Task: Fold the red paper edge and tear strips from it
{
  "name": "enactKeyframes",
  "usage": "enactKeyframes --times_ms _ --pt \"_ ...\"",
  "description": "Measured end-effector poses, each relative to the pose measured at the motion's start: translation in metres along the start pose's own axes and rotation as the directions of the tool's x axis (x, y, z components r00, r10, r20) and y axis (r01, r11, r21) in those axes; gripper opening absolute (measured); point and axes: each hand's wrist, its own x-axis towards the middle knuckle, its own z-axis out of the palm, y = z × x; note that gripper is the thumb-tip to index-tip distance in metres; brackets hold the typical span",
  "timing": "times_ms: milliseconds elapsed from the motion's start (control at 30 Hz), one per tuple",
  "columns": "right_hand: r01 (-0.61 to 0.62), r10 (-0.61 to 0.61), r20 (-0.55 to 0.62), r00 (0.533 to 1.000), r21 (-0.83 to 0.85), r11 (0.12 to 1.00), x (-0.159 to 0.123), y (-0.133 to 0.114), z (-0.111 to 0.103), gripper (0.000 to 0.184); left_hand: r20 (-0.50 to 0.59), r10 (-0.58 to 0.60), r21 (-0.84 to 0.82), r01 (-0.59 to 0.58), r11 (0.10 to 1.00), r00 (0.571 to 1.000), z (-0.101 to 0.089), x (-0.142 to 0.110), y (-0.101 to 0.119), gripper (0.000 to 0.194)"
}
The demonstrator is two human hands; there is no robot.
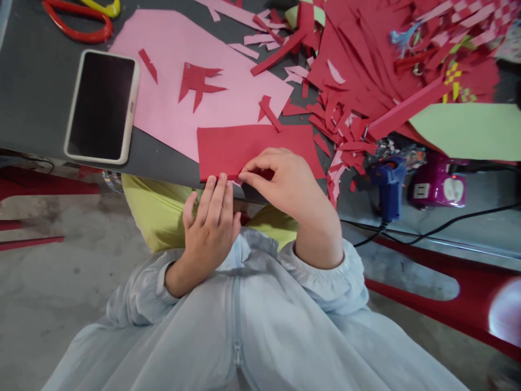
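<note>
A red sheet of paper (240, 146) lies at the table's near edge, partly over a large pink sheet (163, 103). Along its near edge runs a narrow folded strip. My left hand (211, 222) lies flat, its fingertips pressing on that strip near the left corner. Thumb and forefinger of my right hand (285, 179) pinch the same edge farther right. A cut red paper fish (197, 84) with a small eye rests on the pink sheet. Beside it are a small red strip (148, 66) and a bent red scrap (268, 113).
A phone (101, 107) lies at left, below red-handled scissors (79, 24). Red and pink paper scraps (342, 125) pile up at right, near a green sheet (472, 130). A blue glue gun (388, 187) and a purple power socket (439, 184) with black cables sit at the right edge.
</note>
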Motion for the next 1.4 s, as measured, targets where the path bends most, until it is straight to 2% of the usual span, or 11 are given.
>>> enactKeyframes --times_ms 200,433,767,967,1400 --pt "-0.018 0.019 0.015 1.0 -0.074 0.997 0.003 -0.004 0.001 0.013 0.103 -0.059 -0.018 0.062 0.998 0.993 -0.001 0.005 0.002 0.069" --pt "-0.033 0.031 -0.016 0.999 -0.158 0.987 0.006 -0.006 0.005 0.022 0.13 -0.066 -0.002 0.067 0.998 0.989 -0.002 0.002 0.0 0.067" --pt "-0.063 0.065 0.004 0.998 -0.184 0.981 0.011 -0.008 0.006 0.022 0.022 0.004 0.015 -0.004 1.0 1.0 -0.004 0.003 -0.007 0.069" --pt "-0.085 0.09 0.028 0.996 -0.155 0.984 0.013 -0.011 0.003 0.028 0.03 -0.009 -0.006 0.009 1.0 1.0 -0.006 0.001 -0.011 0.07" --pt "-0.134 0.16 0.1 0.982 -0.223 0.966 0.017 -0.016 0.0 0.024 0.052 -0.046 0.018 0.045 0.999 0.998 -0.008 -0.001 -0.007 0.068"
